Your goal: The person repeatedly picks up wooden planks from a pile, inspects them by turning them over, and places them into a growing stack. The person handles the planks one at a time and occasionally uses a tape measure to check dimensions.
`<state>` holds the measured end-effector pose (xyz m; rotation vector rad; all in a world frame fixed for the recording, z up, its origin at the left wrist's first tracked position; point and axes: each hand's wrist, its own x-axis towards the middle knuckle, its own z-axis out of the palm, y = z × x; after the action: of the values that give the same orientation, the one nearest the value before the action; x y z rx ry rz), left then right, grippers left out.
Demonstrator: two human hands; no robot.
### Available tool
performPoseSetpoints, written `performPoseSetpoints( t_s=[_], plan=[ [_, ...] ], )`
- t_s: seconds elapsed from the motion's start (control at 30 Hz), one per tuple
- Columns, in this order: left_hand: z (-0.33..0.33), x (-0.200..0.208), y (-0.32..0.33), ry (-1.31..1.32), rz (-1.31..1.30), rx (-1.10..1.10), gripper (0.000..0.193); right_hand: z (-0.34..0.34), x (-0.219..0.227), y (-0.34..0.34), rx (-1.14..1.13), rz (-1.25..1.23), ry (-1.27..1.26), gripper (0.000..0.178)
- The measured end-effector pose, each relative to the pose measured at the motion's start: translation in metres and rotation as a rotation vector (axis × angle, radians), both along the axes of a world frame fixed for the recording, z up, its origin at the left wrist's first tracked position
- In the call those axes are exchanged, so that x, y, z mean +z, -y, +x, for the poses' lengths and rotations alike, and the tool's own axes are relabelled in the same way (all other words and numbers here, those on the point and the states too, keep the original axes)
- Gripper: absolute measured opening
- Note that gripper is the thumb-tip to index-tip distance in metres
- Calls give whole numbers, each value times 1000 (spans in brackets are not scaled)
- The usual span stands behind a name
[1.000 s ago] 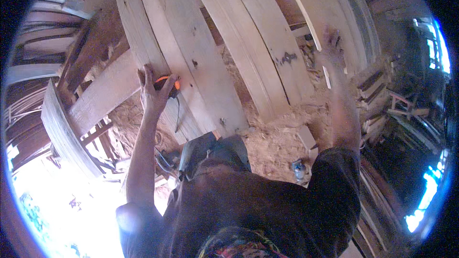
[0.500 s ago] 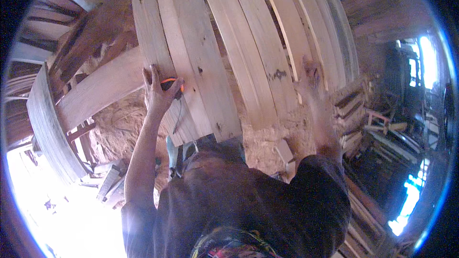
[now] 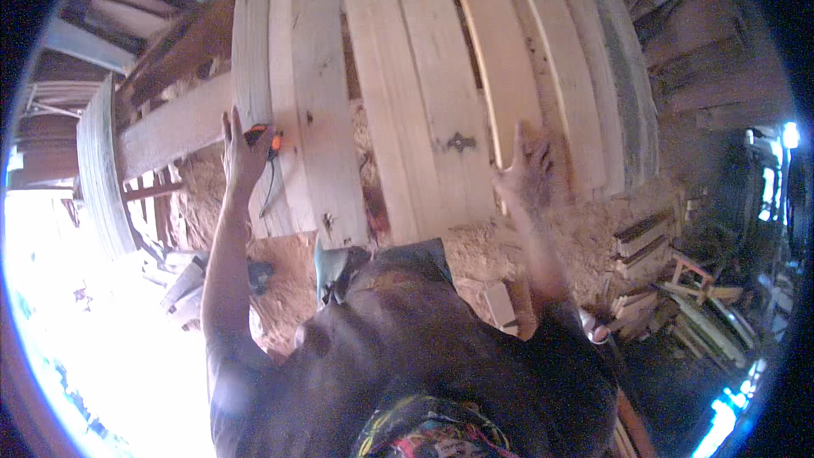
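Several pale wooden boards (image 3: 390, 102) lie side by side before me, their long sides running away from me, with narrow gaps between some. My left hand (image 3: 242, 153) rests over the leftmost boards, fingers and thumb around a black and orange tape measure (image 3: 275, 146). A thin dark cord (image 3: 268, 191) hangs from it across the wood. Farther right, my right hand (image 3: 527, 174) is spread over the near part of a yellowish-edged board (image 3: 496, 59), touching it as far as I can see. That hand is slightly blurred.
Sawdust-coloured ground (image 3: 288, 280) shows below the boards. A wide plank (image 3: 174, 131) lies crosswise at left, near a grey curved-looking board (image 3: 100, 170). Offcuts (image 3: 640, 246) are stacked at right; a small wood block (image 3: 500, 304) lies near my right arm. Glare washes out the lower left.
The view has shifted and turned slightly, so the boards appear rotated. My right hand has come a little nearer and its fingers show spread. My left hand stays by the same boards with the tape measure.
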<state>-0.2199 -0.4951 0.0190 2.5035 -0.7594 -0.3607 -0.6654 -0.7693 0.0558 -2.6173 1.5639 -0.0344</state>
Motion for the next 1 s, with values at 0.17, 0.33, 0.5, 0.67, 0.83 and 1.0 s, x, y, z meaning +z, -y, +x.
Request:
performPoseSetpoints(
  t_s=[0.17, 0.33, 0.5, 0.67, 0.83, 1.0],
  plan=[
    [-19, -20, -21, -42, -78, 92, 100, 4, 1, -23, -8, 57, -26, 116],
    [-13, -24, -36, -84, -157, 115, 95, -5, 20, 12, 227, 356, 338, 113],
    [14, -42, -30, -159, -195, 140, 96, 21, -29, 86, 111, 401, 678, 94],
    [25, -57, -35, -195, -220, 178, 99, 99, 11, 103, 27, 192, 188, 90],
    [43, -72, -51, -107, -164, 151, 97, 117, -30, 82, 182, 98, 281, 88],
    [72, -66, -75, -31, -149, 78, 71, 141, -20, 62, 206, 317, 272, 80]
  ],
)
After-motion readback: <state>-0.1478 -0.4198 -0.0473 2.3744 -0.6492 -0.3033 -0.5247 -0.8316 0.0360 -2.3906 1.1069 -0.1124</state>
